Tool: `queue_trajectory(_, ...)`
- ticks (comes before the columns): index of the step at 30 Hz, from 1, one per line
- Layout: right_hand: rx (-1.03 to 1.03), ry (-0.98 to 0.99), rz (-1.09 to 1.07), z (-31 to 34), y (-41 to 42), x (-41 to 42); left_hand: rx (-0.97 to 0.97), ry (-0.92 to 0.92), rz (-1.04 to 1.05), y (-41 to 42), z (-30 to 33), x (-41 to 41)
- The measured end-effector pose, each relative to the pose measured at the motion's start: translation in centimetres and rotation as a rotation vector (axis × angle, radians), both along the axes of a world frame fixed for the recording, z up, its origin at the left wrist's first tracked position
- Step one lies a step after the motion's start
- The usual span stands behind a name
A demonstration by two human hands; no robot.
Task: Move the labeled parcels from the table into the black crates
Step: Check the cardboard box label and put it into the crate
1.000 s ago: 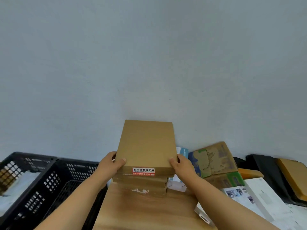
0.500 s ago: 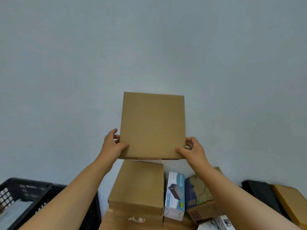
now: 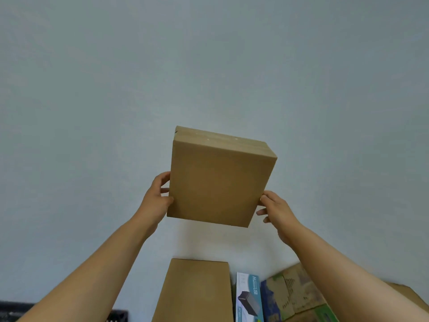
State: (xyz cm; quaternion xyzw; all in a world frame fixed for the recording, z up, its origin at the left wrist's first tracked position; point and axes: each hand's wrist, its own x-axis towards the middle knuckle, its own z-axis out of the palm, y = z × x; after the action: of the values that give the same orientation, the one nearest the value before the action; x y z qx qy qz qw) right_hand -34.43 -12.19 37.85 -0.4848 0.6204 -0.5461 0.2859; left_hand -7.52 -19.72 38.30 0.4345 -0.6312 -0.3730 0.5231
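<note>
Down at seven o'clock I catch a sliver of a black crate (image 3: 69, 314), only its rim showing at the bottom edge. My left hand (image 3: 156, 201) grips the raised cardboard parcel (image 3: 218, 182) on its left edge, thumb across the front face and fingers curling behind. The parcel sits dead centre, up in the air against the pale wall (image 3: 209, 66), tilted so its top face shows, well clear of everything below. At six o'clock a second brown box (image 3: 197, 291) lies flat beneath it. Just beside that, at five o'clock, a white and blue USB box (image 3: 248, 296), then a printed carton (image 3: 294, 291) touching it. My right hand (image 3: 277, 212) pinches the parcel's lower right corner, fingers bent round the edge.
</note>
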Motion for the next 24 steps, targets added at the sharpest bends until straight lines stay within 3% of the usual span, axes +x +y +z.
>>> queue_trajectory(12,-0.038,-0.398,0.119,1.3,0.3,0.4,0.096,0.170,-0.037,0.4,1.9,0.8)
queue_trajectory(18,-0.128,-0.522,0.196,1.5,0.9,-0.2,0.238,0.340,-0.234,0.5,1.9,2.6)
queue_trajectory(24,-0.121,-0.463,0.202,1.2,1.0,-0.1,0.288,0.322,-0.371,0.4,1.6,3.7)
